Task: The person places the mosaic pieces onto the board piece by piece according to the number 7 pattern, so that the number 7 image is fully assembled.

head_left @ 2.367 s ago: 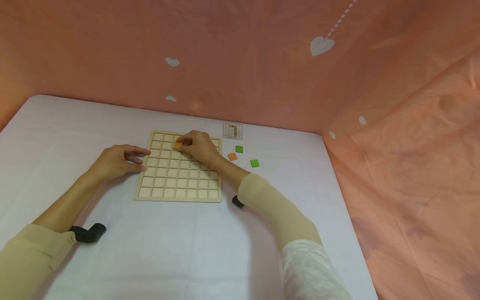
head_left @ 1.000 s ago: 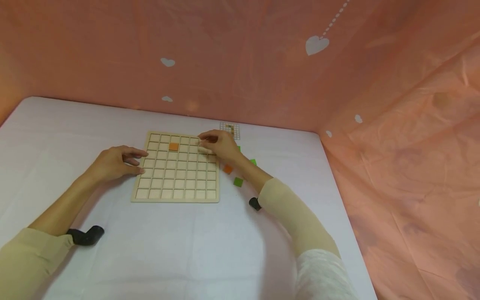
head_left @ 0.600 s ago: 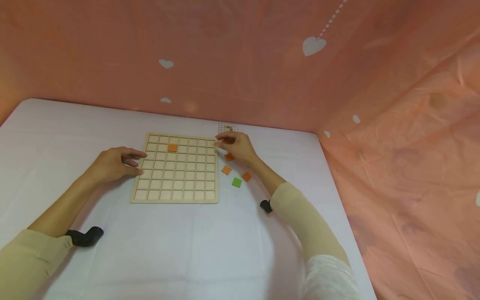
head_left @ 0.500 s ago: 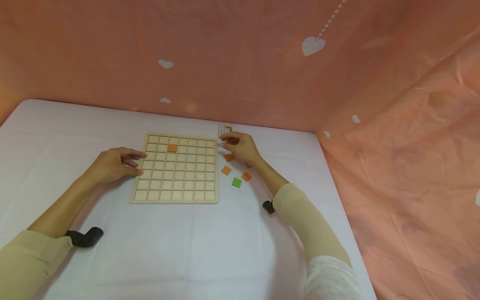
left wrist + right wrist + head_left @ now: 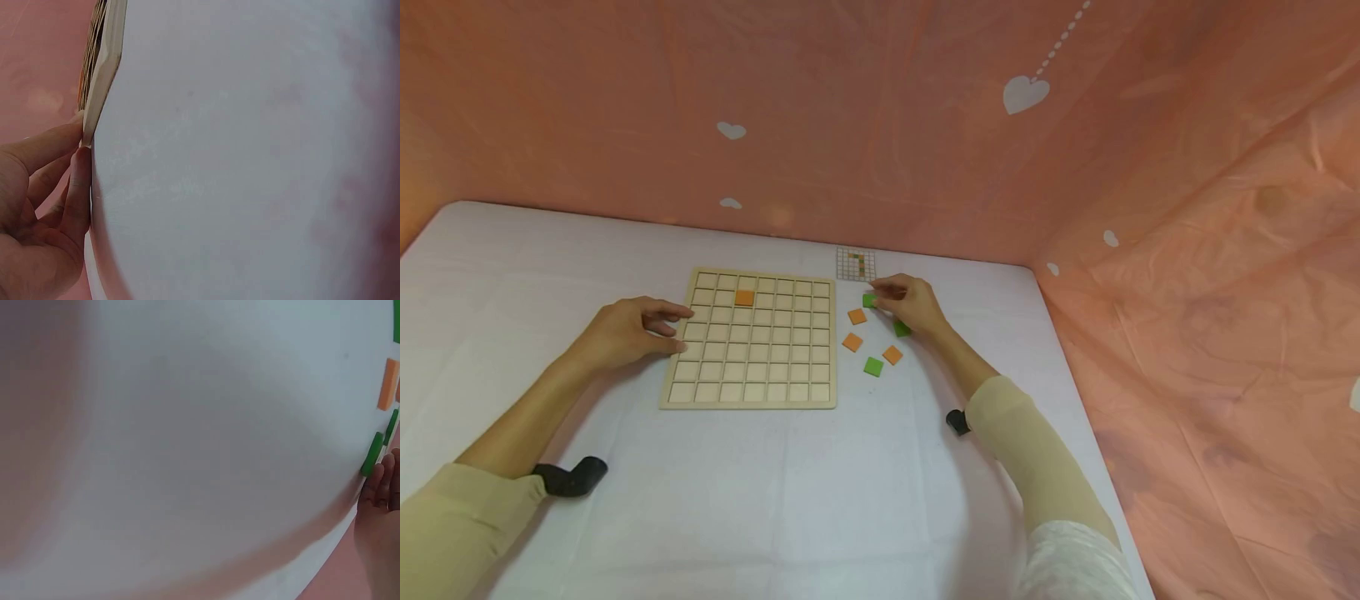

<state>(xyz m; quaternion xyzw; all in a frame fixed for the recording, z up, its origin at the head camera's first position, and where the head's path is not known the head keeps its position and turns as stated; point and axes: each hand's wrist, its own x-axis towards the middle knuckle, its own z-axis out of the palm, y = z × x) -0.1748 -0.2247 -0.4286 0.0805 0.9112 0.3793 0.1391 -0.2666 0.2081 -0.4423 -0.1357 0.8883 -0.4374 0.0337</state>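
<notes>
A light wooden grid board (image 5: 747, 408) lies on the table, with one orange square tile (image 5: 744, 298) in its upper rows. My left hand (image 5: 628, 329) rests its thumb and fingertips at the board's left edge, spaced apart along it; in the left wrist view the fingers touch the board's side. To the right of the board, my right hand (image 5: 917, 307) hovers with thumb and fingers at a green tile (image 5: 868, 300) near the pattern card. Nothing shows gripped between them. Another green tile (image 5: 902, 329) lies partly under this hand.
Orange tiles (image 5: 852, 342) and a green tile (image 5: 873, 367) lie loose beside the board. A small printed grid card (image 5: 856, 263) sits at the table's back edge. Pink curtains (image 5: 880, 125) with white hearts rise behind and to the right. Black devices (image 5: 576, 477) sit at the wrists.
My right hand let go of the orange tile on the board, then moved right, past the board's edge to the loose tiles. My left hand has stayed at the left edge.
</notes>
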